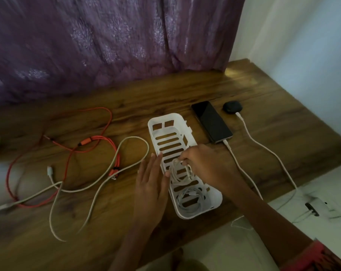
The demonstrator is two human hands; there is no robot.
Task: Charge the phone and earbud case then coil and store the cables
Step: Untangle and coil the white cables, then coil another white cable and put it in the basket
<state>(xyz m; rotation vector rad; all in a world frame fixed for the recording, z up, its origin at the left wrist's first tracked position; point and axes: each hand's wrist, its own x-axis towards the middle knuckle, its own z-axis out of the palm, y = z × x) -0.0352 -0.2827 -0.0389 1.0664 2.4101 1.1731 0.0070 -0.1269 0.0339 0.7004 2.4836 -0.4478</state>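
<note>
Storage of a coiled white cable (175, 173) is the step in hand. The right hand (202, 163) pinches this coil with curled fingers and holds it low in the middle of the white slotted basket (166, 118), just behind a second coil (189, 201) at the near end. The left hand (152, 178) is flat, fingers straight, against the basket's left wall. I think this hand should brace the light basket, and the coil should lie flat before release, otherwise the loops may spring open. The far half of the basket has free room. On the right, the phone (211, 121) and the earbud case (232, 107) lie near, both plugged in. Their charging cables (263, 147) run off the near edge of the table (165, 90), so the right forearm should not catch them. A loose red cable (11, 173) and a beige cable (134, 141) lie on the left.
</note>
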